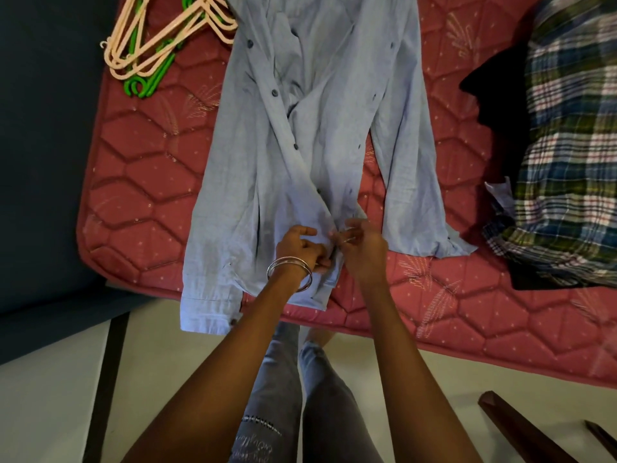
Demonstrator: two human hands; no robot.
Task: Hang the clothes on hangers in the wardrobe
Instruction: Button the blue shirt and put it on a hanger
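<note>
I am standing at the bed [140, 182], its red quilted mattress filling the upper and middle frame. The blue shirt [300, 135] is lying flat down the centre of it, collar end toward the top of the frame, hem hanging just over the near edge. At the right of the frame the plaid shirt [567, 155] is lying crumpled on a dark garment [494, 91]. At the upper left the hangers [157, 38], peach ones over green ones, are lying in a loose pile, just beside the blue shirt's shoulder.

My left hand [300, 248] and right hand [360, 245] are meeting at the shirt's front opening, low in the centre of the frame. The fingers of both are curling in and pinching the two front edges of the cloth together. I judge I am working a button near the hem, though the button itself is hidden under my fingers. Two bangles [289, 272] are sitting on my left wrist.

So the step in hand looks like readying the blue shirt, before any hanger goes in. Next I am likely needing to let go of the placket, reach to the upper left for one hanger, and feed it in at the collar. No wardrobe is showing here.
</note>
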